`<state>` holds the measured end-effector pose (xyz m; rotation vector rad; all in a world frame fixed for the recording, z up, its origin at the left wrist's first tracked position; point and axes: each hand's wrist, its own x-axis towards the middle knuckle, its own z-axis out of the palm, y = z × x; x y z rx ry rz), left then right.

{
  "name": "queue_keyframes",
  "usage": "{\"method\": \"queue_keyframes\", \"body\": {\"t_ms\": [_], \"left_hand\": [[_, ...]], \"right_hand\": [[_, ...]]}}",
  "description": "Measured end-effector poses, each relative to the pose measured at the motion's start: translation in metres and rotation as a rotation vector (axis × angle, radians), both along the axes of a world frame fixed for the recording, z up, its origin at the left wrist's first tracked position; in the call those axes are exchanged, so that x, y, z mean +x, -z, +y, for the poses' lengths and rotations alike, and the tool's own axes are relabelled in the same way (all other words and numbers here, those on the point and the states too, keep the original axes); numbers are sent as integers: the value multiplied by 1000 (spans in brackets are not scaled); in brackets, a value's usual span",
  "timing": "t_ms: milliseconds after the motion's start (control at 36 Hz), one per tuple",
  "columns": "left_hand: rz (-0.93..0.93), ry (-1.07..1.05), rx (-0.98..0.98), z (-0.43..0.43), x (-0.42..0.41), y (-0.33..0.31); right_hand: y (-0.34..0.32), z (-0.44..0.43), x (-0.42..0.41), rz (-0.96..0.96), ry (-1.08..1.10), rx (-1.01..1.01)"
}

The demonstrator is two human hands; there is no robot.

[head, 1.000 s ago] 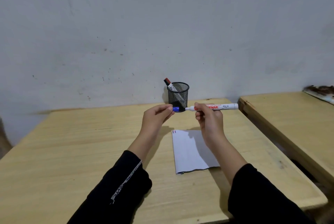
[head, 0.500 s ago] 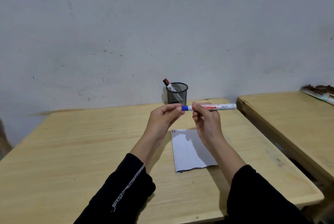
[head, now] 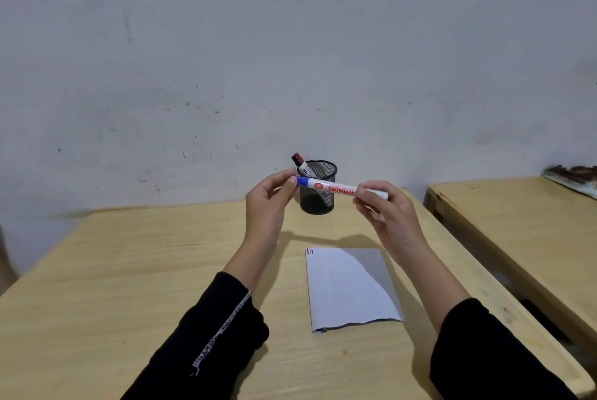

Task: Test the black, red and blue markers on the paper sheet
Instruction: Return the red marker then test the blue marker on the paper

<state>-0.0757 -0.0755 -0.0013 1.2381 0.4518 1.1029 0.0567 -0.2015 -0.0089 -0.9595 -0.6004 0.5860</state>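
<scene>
I hold a white marker with a blue cap (head: 336, 187) level above the table, in front of the black mesh pen cup (head: 318, 188). My right hand (head: 384, 212) grips its white barrel near the tail end. My left hand (head: 269, 202) pinches the blue cap end with thumb and fingers. The cap sits on the marker. A second marker with a dark red-tipped cap (head: 301, 163) leans in the cup. The white paper sheet (head: 345, 290) lies on the table below my hands, with small red and dark marks at its top left corner.
The pale wooden table (head: 129, 270) stands against a grey wall. A second wooden table (head: 517, 215) sits close on the right, with a narrow gap between them and a rusty object (head: 575, 178) at its far edge.
Both hands have risen with the marker, which is now tilted slightly down to the right. My right hand has slid toward the tail end, baring the printed barrel.
</scene>
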Motion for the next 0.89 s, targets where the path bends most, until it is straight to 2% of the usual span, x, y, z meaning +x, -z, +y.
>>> {"method": "queue_keyframes", "body": {"t_ms": [111,333,444,528,611,667,778,889], "left_hand": [[29,-9,31,7,9,-7],[107,75,109,9,38,-21],[130,86,138,19,49,-24],[176,-2,156,36,55,-16],[342,-114,277,52,54,4],[505,-149,226,96,79,46],[611,-7,267,89,73,68],[578,36,320,85,80,73]], "right_hand": [[2,-1,7,-365,-32,-216],[-2,18,10,-771,-169,-517],[-4,33,17,-803,-152,-527],[-7,48,30,-789,-56,-495],[-8,65,45,-756,93,-431],[10,124,77,-728,107,-457],[2,136,78,-712,147,-353],[0,148,71,-770,71,-373]]}}
